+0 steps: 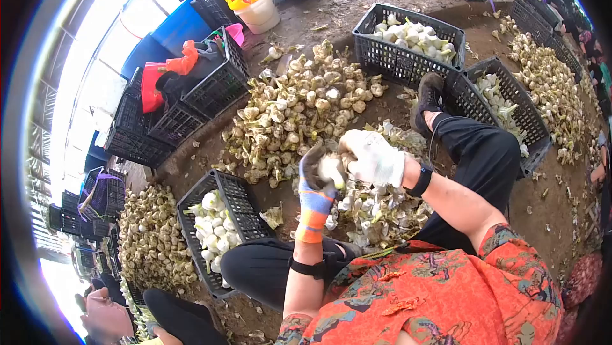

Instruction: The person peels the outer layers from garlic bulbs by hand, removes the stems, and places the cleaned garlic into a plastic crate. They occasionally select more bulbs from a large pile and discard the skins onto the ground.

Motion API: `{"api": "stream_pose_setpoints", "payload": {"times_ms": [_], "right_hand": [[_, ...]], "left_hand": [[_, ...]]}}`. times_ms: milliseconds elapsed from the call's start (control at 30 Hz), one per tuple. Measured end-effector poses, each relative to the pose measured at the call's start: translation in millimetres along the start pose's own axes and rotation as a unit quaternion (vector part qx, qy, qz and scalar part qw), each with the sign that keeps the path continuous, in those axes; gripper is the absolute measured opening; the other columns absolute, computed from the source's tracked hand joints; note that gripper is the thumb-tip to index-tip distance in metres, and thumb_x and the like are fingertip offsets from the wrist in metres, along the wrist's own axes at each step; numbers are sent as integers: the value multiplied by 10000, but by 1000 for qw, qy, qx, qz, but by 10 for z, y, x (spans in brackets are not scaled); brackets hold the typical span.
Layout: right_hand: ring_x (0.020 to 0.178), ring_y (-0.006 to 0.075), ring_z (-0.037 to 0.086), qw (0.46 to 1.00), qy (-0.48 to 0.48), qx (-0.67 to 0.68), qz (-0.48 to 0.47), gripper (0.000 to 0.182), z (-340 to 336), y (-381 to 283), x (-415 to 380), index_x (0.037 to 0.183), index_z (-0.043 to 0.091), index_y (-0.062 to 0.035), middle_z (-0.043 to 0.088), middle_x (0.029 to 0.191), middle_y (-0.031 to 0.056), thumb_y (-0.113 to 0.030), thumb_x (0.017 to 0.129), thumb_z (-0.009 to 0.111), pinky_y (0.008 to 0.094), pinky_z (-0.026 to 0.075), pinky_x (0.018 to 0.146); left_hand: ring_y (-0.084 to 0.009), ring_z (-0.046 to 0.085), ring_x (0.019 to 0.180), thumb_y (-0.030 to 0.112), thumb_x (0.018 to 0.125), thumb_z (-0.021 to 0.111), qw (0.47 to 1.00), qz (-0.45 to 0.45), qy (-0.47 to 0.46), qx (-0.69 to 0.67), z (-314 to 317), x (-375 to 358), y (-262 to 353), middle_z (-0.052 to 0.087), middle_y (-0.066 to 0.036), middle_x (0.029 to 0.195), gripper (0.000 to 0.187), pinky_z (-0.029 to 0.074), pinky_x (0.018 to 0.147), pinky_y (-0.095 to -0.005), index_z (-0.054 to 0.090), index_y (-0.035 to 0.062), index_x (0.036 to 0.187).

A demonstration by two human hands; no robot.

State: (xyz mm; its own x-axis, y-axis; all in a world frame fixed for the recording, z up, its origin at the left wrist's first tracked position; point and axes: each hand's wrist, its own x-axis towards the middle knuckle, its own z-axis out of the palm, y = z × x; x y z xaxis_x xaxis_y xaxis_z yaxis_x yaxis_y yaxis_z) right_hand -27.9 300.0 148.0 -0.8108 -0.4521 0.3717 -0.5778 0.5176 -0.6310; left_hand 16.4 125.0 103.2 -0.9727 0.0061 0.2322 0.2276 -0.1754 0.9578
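My left hand (315, 182), in a dark-palmed glove with a blue and orange cuff, is wrapped round a garlic bulb (331, 170) whose white side shows. Against the bulb's upper right side, my right hand (372, 157) in a white glove has its fingers curled; what they pinch is hidden and blurred. Just beyond both hands lies a heap of unpeeled garlic (306, 99). Loose peelings (382, 211) cover the ground below my right hand.
A black crate (245, 208) of white bulbs stands at left. Another filled crate (398, 61) is at upper right, beside a crate (532, 118) of peelings or stalks. Stacked crates (213, 93) stand at upper left. Another person's dark-clothed leg (182, 319) shows at lower left.
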Motion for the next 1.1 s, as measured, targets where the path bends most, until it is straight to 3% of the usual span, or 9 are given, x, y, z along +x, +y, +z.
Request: {"api": "stream_pose_setpoints", "payload": {"times_ms": [233, 433, 533, 667, 833, 867, 900, 967, 1100], "right_hand": [[712, 383, 573, 996, 82, 29, 15, 153, 280, -78, -102, 793, 540, -20, 564, 748, 193, -112, 693, 611, 439, 457, 650], [810, 393, 574, 978, 125, -64, 155, 164, 419, 574, 48, 836, 552, -27, 585, 853, 216, -162, 745, 564, 455, 461, 705], [873, 389, 596, 966, -10, -77, 245, 240, 438, 966, -104, 941, 597, -36, 624, 914, 213, -201, 775, 547, 454, 471, 766], [944, 377, 606, 938, -128, -84, 310, 342, 876, 1413, -499, 1046, 601, -18, 637, 983, 231, -162, 748, 515, 446, 471, 841], [949, 384, 596, 941, -98, -13, 322, 275, 1342, 1569, -84, 946, 628, -8, 634, 934, 239, -176, 747, 541, 438, 466, 837], [945, 382, 595, 957, -66, -53, 276, 265, 1598, 1698, 39, 941, 625, -13, 631, 931, 236, -191, 757, 553, 439, 468, 824], [967, 380, 585, 959, -68, -54, 270, 342, 1752, 1746, 240, 1036, 595, -16, 626, 961, 235, -210, 756, 573, 435, 464, 841], [1014, 375, 571, 950, -63, -9, 307, 414, 1947, 1667, 651, 1126, 563, -20, 615, 1040, 241, -206, 758, 593, 426, 454, 876], [967, 387, 598, 929, -38, 101, 355, 294, 2556, 1925, 1123, 996, 642, -15, 652, 983, 220, -192, 763, 623, 416, 467, 831]], "left_hand": [[-172, 621, 896, 8, 796, 687, 971, -43, 223, -70, -8, 43, -138, 637, -113, 1032, 319, 529, 796, -312, 590, -27, 1098], [-228, 586, 1041, 109, 880, 620, 985, -39, 124, -114, -126, 26, -116, 587, -157, 1196, 363, 494, 909, -355, 540, -12, 1212], [-264, 555, 1109, 122, 870, 634, 948, -80, 122, -281, -178, 15, -125, 520, -141, 1297, 475, 500, 919, -374, 451, 63, 1304], [-316, 537, 1133, 229, 933, 528, 908, -107, 152, -374, -327, -15, -243, 511, -134, 1308, 414, 424, 946, -617, 421, 210, 1333], [-286, 600, 976, 8, 740, 574, 825, -60, 218, -518, -1531, -112, -691, 596, -86, 1086, 417, 517, 885, -493, 539, 143, 1133], [-285, 601, 959, 21, 746, 587, 822, 23, 366, -436, -1469, -111, -467, 604, -88, 1087, 382, 532, 878, -472, 531, 70, 1120], [-296, 595, 957, 104, 806, 606, 850, 106, 317, -407, -1883, -200, -599, 598, -139, 1090, 348, 541, 871, -451, 512, -10, 1120], [-309, 595, 945, 209, 869, 594, 780, 81, 420, -456, -1442, -57, 214, 589, -189, 1090, 375, 541, 862, -447, 491, -41, 1128], [-305, 600, 933, 263, 909, 565, 865, 60, 334, -369, -1643, -27, -249, 572, -182, 1117, 384, 556, 806, -366, 476, -29, 1142]]}}
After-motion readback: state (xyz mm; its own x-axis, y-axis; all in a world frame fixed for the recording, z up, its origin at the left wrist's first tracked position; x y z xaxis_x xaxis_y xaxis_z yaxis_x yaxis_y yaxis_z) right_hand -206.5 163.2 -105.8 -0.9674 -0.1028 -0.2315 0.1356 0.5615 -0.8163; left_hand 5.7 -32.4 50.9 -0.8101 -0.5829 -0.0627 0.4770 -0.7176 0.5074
